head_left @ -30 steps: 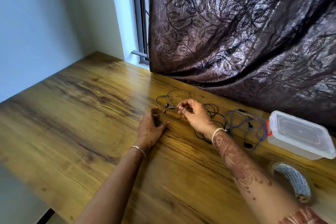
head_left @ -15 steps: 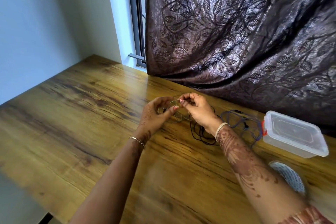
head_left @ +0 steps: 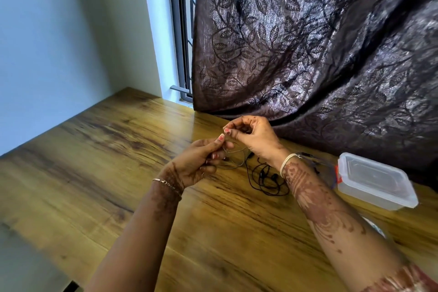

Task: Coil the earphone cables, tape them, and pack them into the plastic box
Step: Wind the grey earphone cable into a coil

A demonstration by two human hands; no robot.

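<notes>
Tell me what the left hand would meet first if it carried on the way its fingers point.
Almost at once, the right hand: its fingertips sit just beyond the left hand, up and to the right, both pinching the thin earphone cable. Depth between them is unclear.

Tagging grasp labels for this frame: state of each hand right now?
Left hand: closed grip, pinching the grey earphone cable.
Right hand: closed grip, pinching the same cable higher up.

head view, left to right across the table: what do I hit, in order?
left hand → grey earphone cable held in its grip → black earphones → plastic box. The right hand overlaps both cables, so it is left out.
</notes>
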